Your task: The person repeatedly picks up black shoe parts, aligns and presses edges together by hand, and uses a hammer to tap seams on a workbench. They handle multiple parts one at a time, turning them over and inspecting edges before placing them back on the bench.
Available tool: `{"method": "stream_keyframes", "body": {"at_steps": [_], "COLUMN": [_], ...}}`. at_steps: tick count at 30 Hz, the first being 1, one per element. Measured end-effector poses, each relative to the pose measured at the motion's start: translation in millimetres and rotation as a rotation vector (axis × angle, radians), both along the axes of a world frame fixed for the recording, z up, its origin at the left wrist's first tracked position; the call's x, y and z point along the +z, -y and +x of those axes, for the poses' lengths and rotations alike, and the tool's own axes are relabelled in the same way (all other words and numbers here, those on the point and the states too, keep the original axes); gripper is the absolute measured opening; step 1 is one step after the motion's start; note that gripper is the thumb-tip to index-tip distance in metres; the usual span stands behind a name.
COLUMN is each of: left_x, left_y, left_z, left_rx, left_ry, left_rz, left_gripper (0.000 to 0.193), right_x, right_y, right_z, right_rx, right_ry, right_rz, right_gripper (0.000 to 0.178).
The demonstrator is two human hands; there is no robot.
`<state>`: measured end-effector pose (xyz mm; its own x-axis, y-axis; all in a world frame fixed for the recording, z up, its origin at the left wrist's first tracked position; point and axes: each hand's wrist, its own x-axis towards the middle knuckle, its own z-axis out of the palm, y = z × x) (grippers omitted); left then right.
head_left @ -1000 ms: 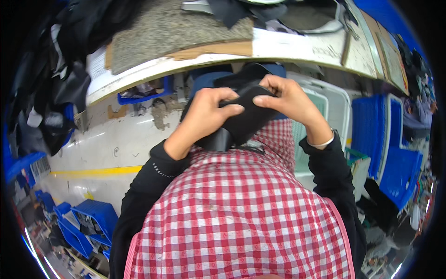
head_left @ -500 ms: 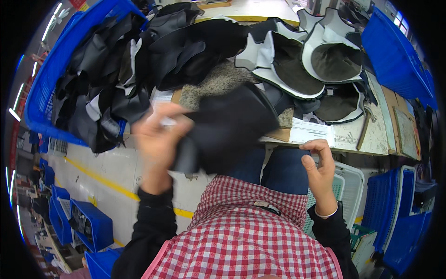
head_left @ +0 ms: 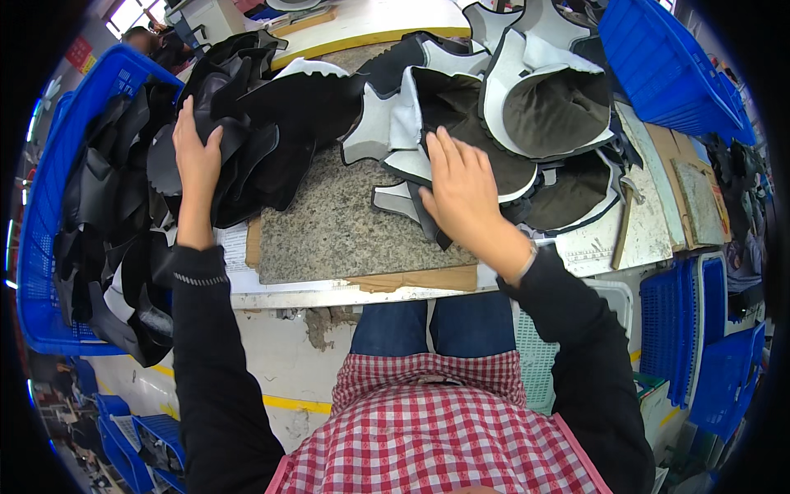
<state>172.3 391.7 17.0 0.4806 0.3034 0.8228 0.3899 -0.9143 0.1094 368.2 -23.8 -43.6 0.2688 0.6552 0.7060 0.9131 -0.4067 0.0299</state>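
Left grip [head_left: 197, 158] is resting spread against black shoe uppers [head_left: 257, 160] at the worktop's [head_left: 652, 229] left; right grip [head_left: 462, 183], unclenched, is extending over a white-edged upper [head_left: 453, 99], apparently reaching; grasping is calling for curled fingers.

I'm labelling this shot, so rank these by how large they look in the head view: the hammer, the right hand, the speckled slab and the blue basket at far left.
1. Blue basket, by its outline
2. Speckled slab, partly covered
3. Right hand
4. Hammer
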Motion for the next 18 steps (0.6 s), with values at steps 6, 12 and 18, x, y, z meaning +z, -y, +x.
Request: {"method": "stream_keyframes", "body": {"at_steps": [6,12,18], "left_x": [3,22,59], "left_y": [144,213,291], "left_z": [-68,-53,12], "left_rx": [-0.213,-0.501,-0.672], "left_ry": [-0.104,-0.193,0.081], "left_rz": [-0.208,-0.256,0.015], "left_gripper": [0.042,0.041,0.069], "right_x": [34,188,240], "right_y": [-16,29,56], "right_z": [89,83,-30], "right_rx": [-0.201,0.307,0.673], "right_ry": [-0.113,-0.571,-0.320], "right_rz": [-0.281,0.292,0.525], "right_gripper": [0.016,0.031,0.043]}}
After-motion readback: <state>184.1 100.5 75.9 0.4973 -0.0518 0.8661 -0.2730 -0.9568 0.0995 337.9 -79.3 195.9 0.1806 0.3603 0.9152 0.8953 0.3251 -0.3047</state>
